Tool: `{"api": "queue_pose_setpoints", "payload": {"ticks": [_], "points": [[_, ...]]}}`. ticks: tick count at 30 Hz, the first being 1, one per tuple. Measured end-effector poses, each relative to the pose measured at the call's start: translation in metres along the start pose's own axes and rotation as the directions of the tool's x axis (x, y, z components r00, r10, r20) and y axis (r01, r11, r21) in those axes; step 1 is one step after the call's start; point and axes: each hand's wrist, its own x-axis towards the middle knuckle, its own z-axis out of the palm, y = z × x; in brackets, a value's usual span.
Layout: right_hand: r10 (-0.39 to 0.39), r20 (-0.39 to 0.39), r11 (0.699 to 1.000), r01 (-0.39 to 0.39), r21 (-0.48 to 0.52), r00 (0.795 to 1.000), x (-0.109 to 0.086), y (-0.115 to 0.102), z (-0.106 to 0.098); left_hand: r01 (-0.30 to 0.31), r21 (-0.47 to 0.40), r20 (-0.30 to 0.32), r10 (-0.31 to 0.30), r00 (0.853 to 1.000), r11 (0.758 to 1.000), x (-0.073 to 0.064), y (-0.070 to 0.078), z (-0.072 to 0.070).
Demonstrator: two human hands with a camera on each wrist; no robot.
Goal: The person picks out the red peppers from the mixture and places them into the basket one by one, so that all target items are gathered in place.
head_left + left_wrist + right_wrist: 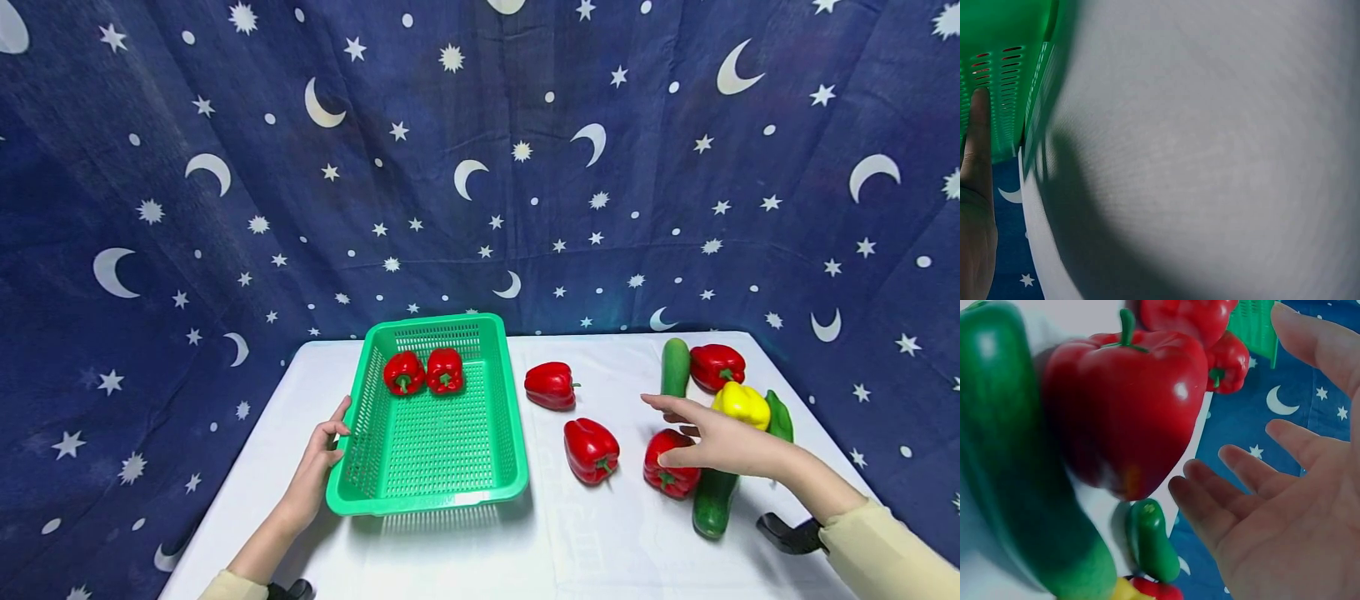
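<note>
Head view first: a small pale patch is showing on the front rim of the green basket [405,506], but any writing there is too small to read. The right hand [720,437] is hovering over the nearest red pepper [671,467], thumb and fingers spreading wide, gripping nothing. That pepper is lying on the white tabletop [600,542], with a dark cucumber [712,508] sitting just beside it. A yellow pepper [741,406], a lighter cucumber [676,367], a back red pepper [717,367] and a green pepper [781,417] are clustering behind, the green one lying nearest the table's right edge. Two loose red peppers [592,451] are lying between that bunch and the basket, with white cloth showing around them. Two basket peppers [445,371] are sitting toward the back, green mesh floor showing in front of them. The left hand [311,471] is resting its loosely extended fingers at the basket's left rim. The basket's far rim is overlapping the starry curtain [480,208].

Left wrist: one straight finger is pointing up against the basket's slotted side, the table edge running close by; I can't tell what the other fingers are doing.

Right wrist: the palm is facing us with fingers fanning out, and a gap is showing between fingertips and the big red pepper. The dark cucumber is running along its other side.
</note>
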Motion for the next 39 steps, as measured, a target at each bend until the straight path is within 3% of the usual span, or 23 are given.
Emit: {"api": "queue_pose_setpoints", "payload": {"ticks": [10,20,39], "points": [[-0.001,-0.040,1.000,0.000,-0.031,0.999,-0.014,0.009,0.001,0.003,0.011,0.005,-0.003,1.000,1.000,-0.001,0.001,0.001],[0.029,-0.053,0.989,-0.037,-0.145,0.998,-0.024,0.012,0.000,-0.009,0.014,0.008,0.009,1.000,1.000,0.000,0.001,0.000],[0.126,-0.062,0.952,-0.138,-0.272,0.990,-0.020,0.019,0.005,-0.016,0.017,0.007,0.016,1.000,1.000,-0.001,0.000,0.000]]}}
